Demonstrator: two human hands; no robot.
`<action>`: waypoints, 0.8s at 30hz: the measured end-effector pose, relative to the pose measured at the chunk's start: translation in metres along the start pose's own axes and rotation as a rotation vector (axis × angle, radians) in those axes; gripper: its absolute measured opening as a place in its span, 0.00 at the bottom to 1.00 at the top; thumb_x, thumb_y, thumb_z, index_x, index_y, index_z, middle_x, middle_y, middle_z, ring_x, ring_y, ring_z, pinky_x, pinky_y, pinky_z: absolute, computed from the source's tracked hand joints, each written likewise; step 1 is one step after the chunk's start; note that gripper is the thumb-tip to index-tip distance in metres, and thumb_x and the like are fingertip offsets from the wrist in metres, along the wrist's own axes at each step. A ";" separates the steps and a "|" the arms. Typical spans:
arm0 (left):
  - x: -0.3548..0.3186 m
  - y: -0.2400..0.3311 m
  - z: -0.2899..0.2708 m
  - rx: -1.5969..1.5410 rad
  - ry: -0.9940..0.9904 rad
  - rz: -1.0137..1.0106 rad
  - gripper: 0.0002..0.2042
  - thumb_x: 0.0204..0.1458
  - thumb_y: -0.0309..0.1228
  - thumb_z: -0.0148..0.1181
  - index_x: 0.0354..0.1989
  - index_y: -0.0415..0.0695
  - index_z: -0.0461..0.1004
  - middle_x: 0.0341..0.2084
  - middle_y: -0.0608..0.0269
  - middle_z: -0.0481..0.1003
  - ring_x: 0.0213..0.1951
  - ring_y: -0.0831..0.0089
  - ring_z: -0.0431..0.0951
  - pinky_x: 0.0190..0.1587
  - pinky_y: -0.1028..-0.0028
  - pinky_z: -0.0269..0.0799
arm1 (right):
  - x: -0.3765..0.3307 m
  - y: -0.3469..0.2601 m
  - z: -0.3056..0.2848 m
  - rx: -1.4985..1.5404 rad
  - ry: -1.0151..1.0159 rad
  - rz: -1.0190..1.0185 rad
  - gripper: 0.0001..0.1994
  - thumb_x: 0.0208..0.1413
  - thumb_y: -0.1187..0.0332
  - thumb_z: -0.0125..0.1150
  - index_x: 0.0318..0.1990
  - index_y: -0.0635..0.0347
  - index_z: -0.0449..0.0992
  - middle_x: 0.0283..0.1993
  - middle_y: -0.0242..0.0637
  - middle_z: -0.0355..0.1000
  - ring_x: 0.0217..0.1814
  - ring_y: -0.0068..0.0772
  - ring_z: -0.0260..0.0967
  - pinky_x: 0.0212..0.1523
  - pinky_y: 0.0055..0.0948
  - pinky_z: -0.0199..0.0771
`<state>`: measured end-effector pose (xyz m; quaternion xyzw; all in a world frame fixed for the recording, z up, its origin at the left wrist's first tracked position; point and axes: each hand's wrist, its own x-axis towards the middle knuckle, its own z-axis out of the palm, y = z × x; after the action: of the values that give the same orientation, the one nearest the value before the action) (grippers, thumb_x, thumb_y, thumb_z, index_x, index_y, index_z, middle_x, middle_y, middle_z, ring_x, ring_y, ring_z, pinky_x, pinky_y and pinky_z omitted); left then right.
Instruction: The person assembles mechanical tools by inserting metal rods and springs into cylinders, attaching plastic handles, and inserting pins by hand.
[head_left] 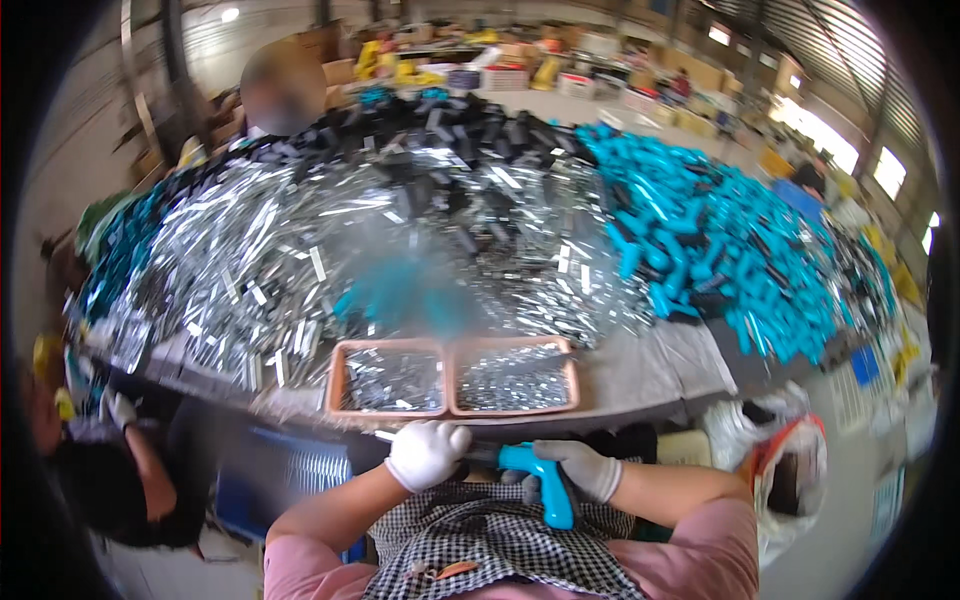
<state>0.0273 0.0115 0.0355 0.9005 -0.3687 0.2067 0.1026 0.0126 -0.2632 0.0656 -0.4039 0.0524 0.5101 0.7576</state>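
Observation:
My right hand (pixel 578 468), in a pale glove with dark fingers, is wrapped round a teal pistol-grip handle (pixel 552 488) in front of my apron. From the front of the handle a dark, narrow part runs left into my left hand (pixel 428 453). That hand wears a white glove and is closed round it. A thin silver tip (pixel 386 436) sticks out beyond the left fingers. The exact kind of tool cannot be made out. Just past my hands, two orange-rimmed trays (pixel 447 411) stand side by side with small metal pieces inside.
Shiny metal strips (pixel 240 260) cover much of the table. Black parts (pixel 440 125) are heaped behind them and teal handles (pixel 690 220) to the right. A blue crate (pixel 285 480) stands at lower left, beside another person's gloved hand (pixel 121 409). Plastic bags (pixel 785 440) sit at right.

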 end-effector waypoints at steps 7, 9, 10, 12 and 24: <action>0.012 0.014 0.022 -0.142 0.058 -0.188 0.14 0.35 0.31 0.68 0.33 0.48 0.74 0.23 0.59 0.76 0.24 0.57 0.79 0.28 0.60 0.75 | -0.020 0.009 -0.001 -0.382 0.216 -0.753 0.30 0.66 0.47 0.50 0.60 0.68 0.64 0.51 0.47 0.72 0.52 0.40 0.73 0.55 0.37 0.73; 0.005 0.026 0.030 -0.264 -0.114 -0.324 0.13 0.40 0.36 0.69 0.33 0.47 0.76 0.23 0.56 0.78 0.25 0.56 0.80 0.30 0.60 0.76 | -0.031 0.004 -0.007 -0.919 0.350 -1.200 0.33 0.65 0.51 0.54 0.64 0.74 0.60 0.58 0.54 0.70 0.57 0.47 0.72 0.59 0.39 0.70; 0.003 0.035 0.032 -0.294 -0.218 -0.319 0.13 0.41 0.39 0.68 0.33 0.47 0.77 0.23 0.55 0.78 0.26 0.56 0.80 0.31 0.59 0.76 | -0.045 -0.006 0.002 -1.169 0.361 -1.384 0.34 0.64 0.53 0.56 0.65 0.76 0.59 0.61 0.56 0.68 0.59 0.51 0.71 0.60 0.42 0.69; -0.006 0.052 0.039 -0.360 -0.412 -0.274 0.15 0.44 0.44 0.67 0.34 0.48 0.77 0.23 0.54 0.78 0.26 0.55 0.80 0.31 0.58 0.76 | -0.054 -0.011 0.024 -1.281 0.270 -1.402 0.22 0.58 0.66 0.62 0.56 0.72 0.71 0.54 0.55 0.72 0.57 0.51 0.73 0.58 0.41 0.72; -0.031 0.033 0.049 -0.430 -0.122 -0.655 0.15 0.42 0.40 0.69 0.33 0.43 0.79 0.23 0.48 0.79 0.27 0.50 0.81 0.31 0.57 0.77 | -0.007 0.031 -0.008 -0.988 0.558 -1.103 0.15 0.59 0.77 0.54 0.53 0.71 0.75 0.53 0.50 0.75 0.56 0.41 0.74 0.59 0.32 0.71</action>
<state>-0.0016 -0.0088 -0.0212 0.9391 -0.1021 0.0271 0.3271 -0.0131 -0.2687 0.0463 -0.7743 -0.1998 -0.0948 0.5929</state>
